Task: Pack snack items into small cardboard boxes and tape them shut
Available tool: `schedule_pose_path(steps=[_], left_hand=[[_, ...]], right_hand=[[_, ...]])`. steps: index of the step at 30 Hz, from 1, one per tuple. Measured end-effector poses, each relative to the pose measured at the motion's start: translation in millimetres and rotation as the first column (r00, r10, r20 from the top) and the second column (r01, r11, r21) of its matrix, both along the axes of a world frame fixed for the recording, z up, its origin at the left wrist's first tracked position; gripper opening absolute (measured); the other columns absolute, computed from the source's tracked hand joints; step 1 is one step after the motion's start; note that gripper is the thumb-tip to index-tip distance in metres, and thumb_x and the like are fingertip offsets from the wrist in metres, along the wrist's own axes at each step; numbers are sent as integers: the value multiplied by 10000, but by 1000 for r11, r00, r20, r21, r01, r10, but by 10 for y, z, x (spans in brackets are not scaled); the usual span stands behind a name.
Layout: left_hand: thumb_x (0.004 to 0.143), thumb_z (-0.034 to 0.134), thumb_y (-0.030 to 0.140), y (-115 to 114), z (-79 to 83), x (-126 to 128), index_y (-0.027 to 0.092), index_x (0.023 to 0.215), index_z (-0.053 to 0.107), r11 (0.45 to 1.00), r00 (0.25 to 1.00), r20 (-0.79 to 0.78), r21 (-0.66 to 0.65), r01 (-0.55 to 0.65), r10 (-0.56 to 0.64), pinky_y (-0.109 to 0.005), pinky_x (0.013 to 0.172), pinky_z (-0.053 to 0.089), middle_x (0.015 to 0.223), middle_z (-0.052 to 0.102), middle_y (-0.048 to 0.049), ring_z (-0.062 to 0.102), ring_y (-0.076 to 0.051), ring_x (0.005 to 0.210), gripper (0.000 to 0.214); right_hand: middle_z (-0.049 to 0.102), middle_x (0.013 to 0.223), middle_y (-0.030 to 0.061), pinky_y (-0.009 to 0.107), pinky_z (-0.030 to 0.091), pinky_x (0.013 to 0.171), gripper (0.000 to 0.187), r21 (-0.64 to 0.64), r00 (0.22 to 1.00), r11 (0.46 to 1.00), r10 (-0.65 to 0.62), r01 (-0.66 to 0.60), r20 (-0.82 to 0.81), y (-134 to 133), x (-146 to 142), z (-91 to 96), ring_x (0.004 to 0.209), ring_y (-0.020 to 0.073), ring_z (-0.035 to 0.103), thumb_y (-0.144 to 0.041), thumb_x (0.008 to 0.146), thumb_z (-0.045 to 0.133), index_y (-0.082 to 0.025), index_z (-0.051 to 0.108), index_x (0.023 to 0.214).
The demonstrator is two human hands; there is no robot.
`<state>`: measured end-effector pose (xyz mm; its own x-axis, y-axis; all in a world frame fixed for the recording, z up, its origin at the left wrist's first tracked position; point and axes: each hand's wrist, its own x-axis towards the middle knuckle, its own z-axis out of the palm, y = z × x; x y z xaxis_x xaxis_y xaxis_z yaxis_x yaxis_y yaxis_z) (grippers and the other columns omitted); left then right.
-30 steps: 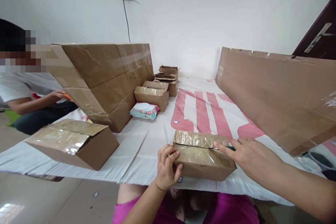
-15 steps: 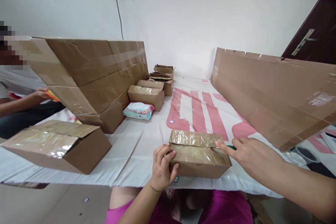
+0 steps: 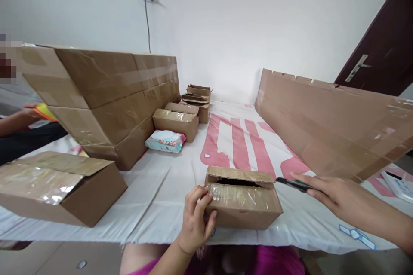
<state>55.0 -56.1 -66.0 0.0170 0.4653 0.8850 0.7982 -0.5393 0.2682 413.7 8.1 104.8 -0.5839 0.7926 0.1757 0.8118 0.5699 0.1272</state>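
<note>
Near the front edge of the table lies a small taped cardboard box (image 3: 241, 210), its top flap partly lifted with a dark gap along it. My left hand (image 3: 196, 217) grips the box's left end, fingers on top and thumb on the front side. Just beyond the box's right end, my right hand (image 3: 332, 193) holds a dark utility knife (image 3: 294, 184), its tip pointing left toward the flap. The knife is apart from the box or barely at its corner; I cannot tell which.
A larger taped box (image 3: 61, 184) lies at the left. Behind it stand stacked cartons (image 3: 119, 99), a pack of wipes (image 3: 165, 141) and smaller boxes (image 3: 176, 121). A tall cardboard panel (image 3: 325, 124) borders the right. Another person's hand (image 3: 30, 114) holds something yellow-orange at far left.
The box's top flap has risen, opening a dark gap. My right hand has drawn back to the right, off the box, and the knife now shows clearly. My left hand stays on the box.
</note>
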Motion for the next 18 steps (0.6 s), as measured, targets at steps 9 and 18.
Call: schedule_pose_path(steps=[9,18], left_hand=[[887,493,305,-127,-249,-32,188,1315,350,945,919,394,-289,153,-29,-428,870,480,1221,453,-154,469,-274,1147,466],[887,475,492,-183,-234,-86,197,1138,515,881,777,604,-255,398,-176,-366,759,471,988,567,-91,549,-211,866,390]], right_hand=[[712,891,31,296,553,592,447,-57,977,985,-167,161,-130,202,218,-1493,755,203,712,-235,923,365,-269,510,1344],[726,979,95,431,564,807,371,-31,914,993,-119,116,-388,385,155,-1457,928,288,685,-443,877,411,-219,700,935]])
